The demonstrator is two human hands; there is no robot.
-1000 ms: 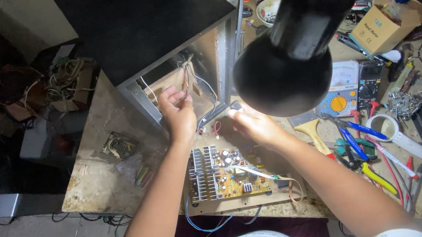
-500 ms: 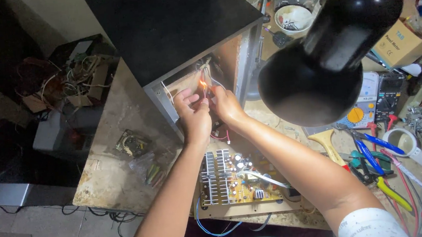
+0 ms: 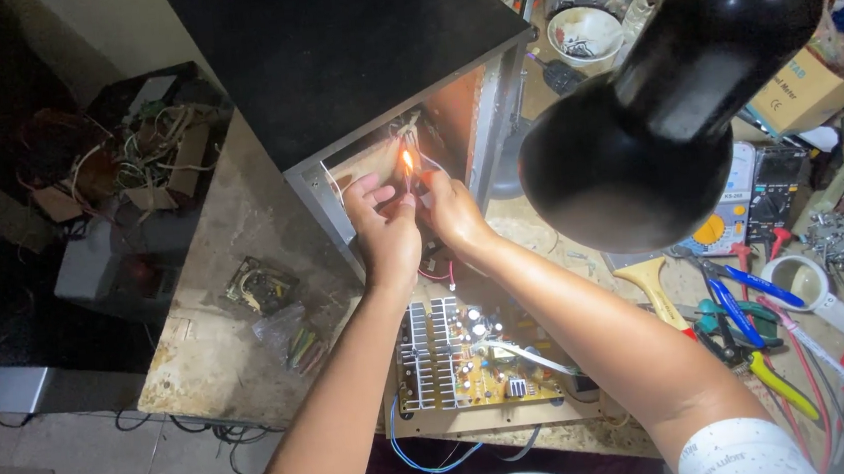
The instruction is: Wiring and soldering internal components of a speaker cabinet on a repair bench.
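Note:
My left hand (image 3: 385,232) and my right hand (image 3: 452,213) are raised together at the open side of a black cabinet (image 3: 367,51). A small orange flame (image 3: 406,159) burns between their fingertips, right at thin white wires (image 3: 411,127) that come out of the cabinet. The left fingers pinch one wire. The right fingers are closed on a small lighter, mostly hidden by the hand. Below my wrists a yellow circuit board (image 3: 467,362) with silver heat sinks lies on the worn tabletop (image 3: 220,353).
A black lamp head (image 3: 672,97) hangs over the right side. Under it lie a multimeter (image 3: 741,204), blue and yellow-handled pliers (image 3: 744,317), a tape roll (image 3: 795,283), a cardboard box (image 3: 811,76) and a bowl (image 3: 584,34). A small part (image 3: 260,285) sits left.
Both hands rose from the table's middle to the cabinet opening and came together. A flame now burns at the wires where a silver object was held before.

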